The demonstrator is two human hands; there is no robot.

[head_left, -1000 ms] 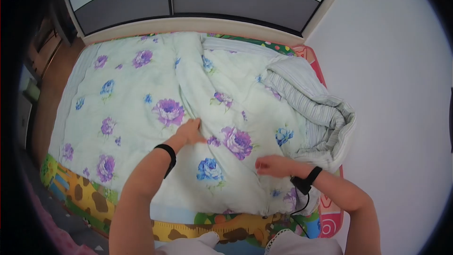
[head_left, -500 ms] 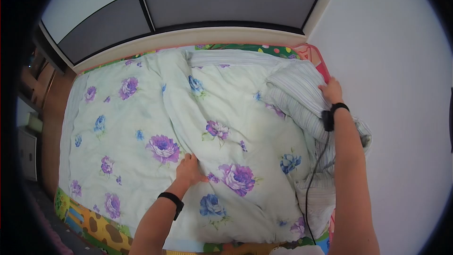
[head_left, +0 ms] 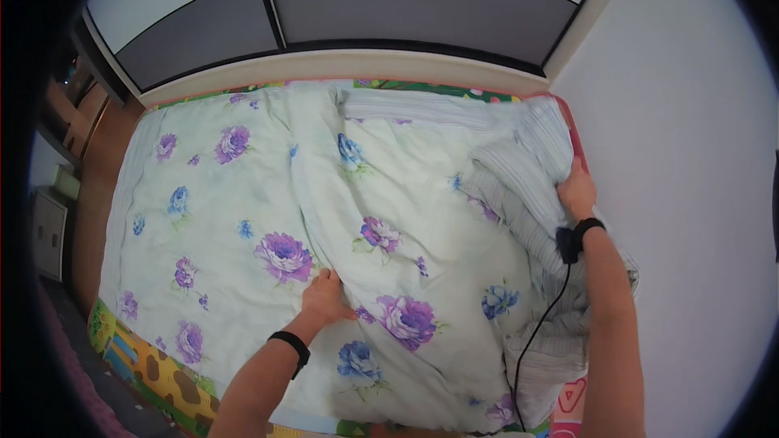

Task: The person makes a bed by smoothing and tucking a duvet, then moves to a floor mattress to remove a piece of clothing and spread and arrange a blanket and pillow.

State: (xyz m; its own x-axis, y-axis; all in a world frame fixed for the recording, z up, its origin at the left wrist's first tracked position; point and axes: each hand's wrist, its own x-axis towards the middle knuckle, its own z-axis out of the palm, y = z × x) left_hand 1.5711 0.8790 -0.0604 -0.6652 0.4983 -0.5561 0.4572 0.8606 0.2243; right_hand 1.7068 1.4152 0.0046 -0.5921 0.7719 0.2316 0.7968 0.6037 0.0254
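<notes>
A pale quilt (head_left: 219,219) with purple and blue flowers covers most of the floor mat. My left hand (head_left: 326,298) presses down on its middle, thumb spread to the side, between two large purple flowers. At the wall side, the quilt's striped underside (head_left: 527,182) is bunched in folds. My right hand (head_left: 578,191) is closed on the edge of this striped fabric; its fingertips are partly hidden. A black device (head_left: 566,245) with a black cable sits at my right wrist.
A patterned play mat (head_left: 166,369) shows around the quilt. A white wall (head_left: 690,195) rises along the right side. Across the far side stands a sliding-door wardrobe (head_left: 422,12). A small cabinet (head_left: 50,235) is at the left.
The striped fabric's upper fold now reaches farther toward the mat's far right corner. My right hand appears slightly lower in view. My left hand stays on the same patch of quilt.
</notes>
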